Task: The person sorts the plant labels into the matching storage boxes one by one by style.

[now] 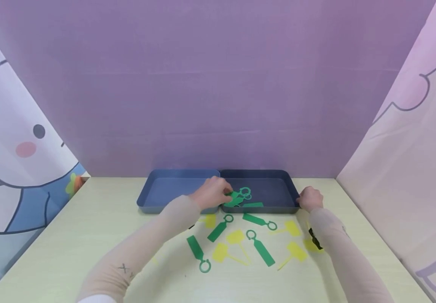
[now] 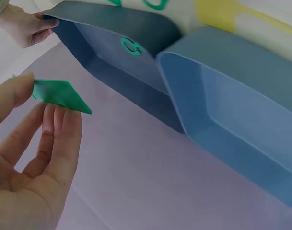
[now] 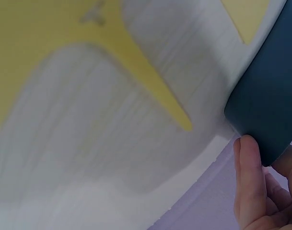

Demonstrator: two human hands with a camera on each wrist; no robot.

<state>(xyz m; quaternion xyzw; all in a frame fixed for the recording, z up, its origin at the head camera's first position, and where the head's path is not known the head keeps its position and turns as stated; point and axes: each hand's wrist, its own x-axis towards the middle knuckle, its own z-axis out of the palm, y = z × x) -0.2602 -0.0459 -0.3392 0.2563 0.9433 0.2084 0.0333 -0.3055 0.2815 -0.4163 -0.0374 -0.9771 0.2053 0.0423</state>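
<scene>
Green tag (image 2: 59, 93) sits pinched between thumb and fingers of the left hand (image 1: 211, 192) over the dark tray (image 1: 272, 191), where similar tags (image 1: 253, 205) lie; the right hand (image 1: 310, 198) grips its corner, probably steadying it.

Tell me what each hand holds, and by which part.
Left hand: a green tag, pinched by its flat plate. Right hand: the dark tray, gripped at its right end.
</scene>
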